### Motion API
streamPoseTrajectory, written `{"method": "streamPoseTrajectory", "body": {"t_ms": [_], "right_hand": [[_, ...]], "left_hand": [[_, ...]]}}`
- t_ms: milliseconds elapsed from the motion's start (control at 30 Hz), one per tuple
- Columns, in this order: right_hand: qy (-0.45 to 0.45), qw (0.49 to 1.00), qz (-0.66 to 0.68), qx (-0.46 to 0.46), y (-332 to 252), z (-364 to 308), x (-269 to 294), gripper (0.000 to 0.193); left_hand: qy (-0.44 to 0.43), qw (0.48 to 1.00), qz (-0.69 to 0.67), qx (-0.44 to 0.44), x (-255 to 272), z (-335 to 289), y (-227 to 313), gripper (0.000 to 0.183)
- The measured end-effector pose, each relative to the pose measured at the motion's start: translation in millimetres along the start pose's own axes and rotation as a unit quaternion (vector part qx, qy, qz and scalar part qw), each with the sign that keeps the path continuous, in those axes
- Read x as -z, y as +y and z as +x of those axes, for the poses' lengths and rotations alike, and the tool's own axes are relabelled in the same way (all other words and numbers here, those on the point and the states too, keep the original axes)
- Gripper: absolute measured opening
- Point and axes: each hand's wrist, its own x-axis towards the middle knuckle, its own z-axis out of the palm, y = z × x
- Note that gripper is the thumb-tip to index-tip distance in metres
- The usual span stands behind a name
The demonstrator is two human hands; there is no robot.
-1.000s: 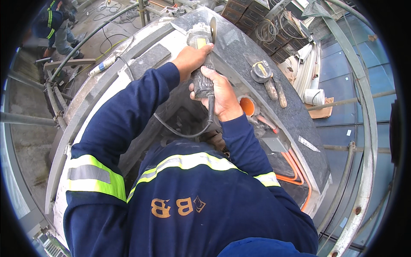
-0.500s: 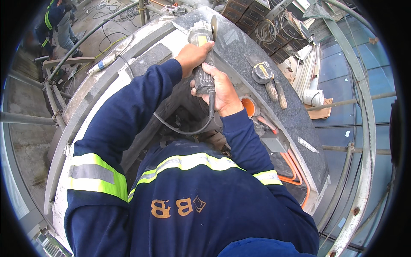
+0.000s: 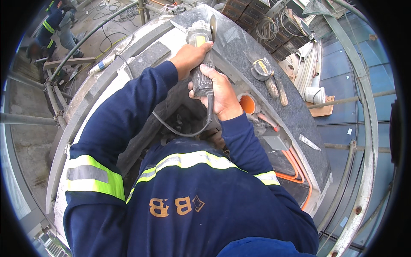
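Note:
An angle grinder (image 3: 201, 81) is held in both my hands, its body pointing away from me. Closed around its front part, near the head, is my left hand (image 3: 191, 56). My right hand (image 3: 220, 90) grips the rear body, close to where the black cord (image 3: 209, 109) leaves it. The thin cutting disc (image 3: 213, 26) stands upright on the right side of the head, by the edge of a dark grey stone slab (image 3: 244, 45). Whether the disc touches the stone I cannot tell.
On the slab to the right lie a tape measure (image 3: 262, 69) and tools with worn wooden handles (image 3: 276, 91). Below, an orange pipe opening (image 3: 247, 104) and orange conduits (image 3: 295, 165) show. Metal scaffold tubes (image 3: 361, 128) stand at right. Other people (image 3: 53, 25) work at far left.
The view has shifted slightly. My hands and the grinder keep nearly the same place at the slab's edge, and both grips are unchanged. A person at far left has moved a little.

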Motion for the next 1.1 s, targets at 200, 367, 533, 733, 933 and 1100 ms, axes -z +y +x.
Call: {"method": "streamPoseTrajectory", "body": {"t_ms": [200, 367, 533, 733, 933, 1100], "right_hand": [[0.003, 1.0, -0.012, -0.011, 1, -8, 0, 0.025], [-0.002, 1.0, -0.014, -0.013, 1, -1, 6, 0.024], [-0.013, 1.0, -0.008, -0.017, 0, 7, 8, 0.023], [-0.011, 0.999, 0.032, -0.009, -3, 16, 7, 0.026], [0.004, 1.0, 0.015, 0.0, -1, 6, 1, 0.025], [0.008, 1.0, -0.009, -0.013, 0, -7, 2, 0.026]], "left_hand": [[-0.007, 1.0, 0.001, 0.001, -1, -9, 0, 0.068], [0.001, 1.0, 0.004, -0.007, -2, -2, -3, 0.07], [0.01, 1.0, 0.007, -0.002, -1, 6, -2, 0.074], [-0.008, 1.0, -0.004, -0.003, -1, 7, 5, 0.076], [0.007, 1.0, 0.021, -0.005, 1, 5, 3, 0.074], [0.008, 1.0, -0.005, 0.001, -4, -6, -2, 0.074]]}}
